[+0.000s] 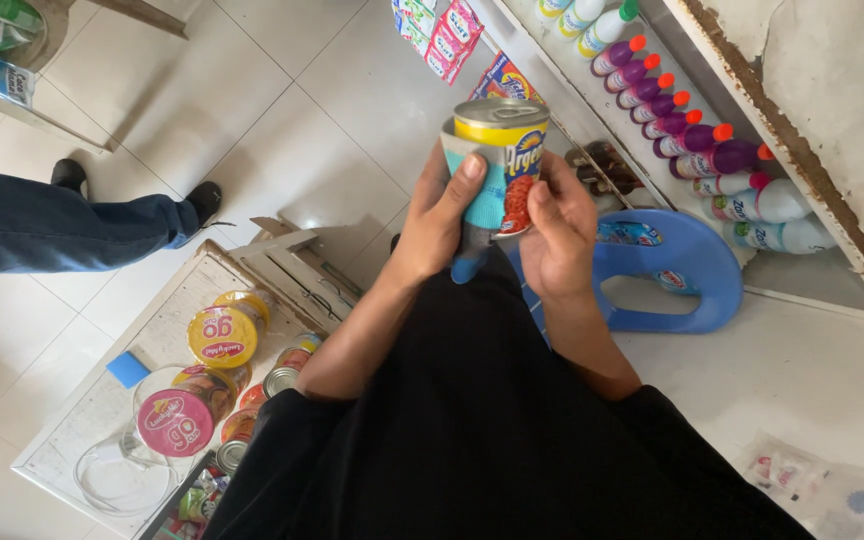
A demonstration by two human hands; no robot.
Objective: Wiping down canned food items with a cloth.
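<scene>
Between both hands, at chest height over the tiled floor (pixel 282 130): tin can (pixel 500 160) with yellow and blue label, tilted. Left hand (pixel 439 215) wrapped around its side, fingers (pixel 469 170) pressed on the label. Right hand (pixel 557 235) clasping the lower edge, fingers curled. Just beyond, blue plastic stool (pixel 697 265); bottles with purple bodies (pixel 667 105) along a shelf. Lower left, round lidded tubs (pixel 222 335) in a box.

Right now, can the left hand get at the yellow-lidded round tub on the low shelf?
Probably not at once: the left hand has its grip on the yellow-topped tin can. The way down to the yellow-lidded round tub looks open.
</scene>
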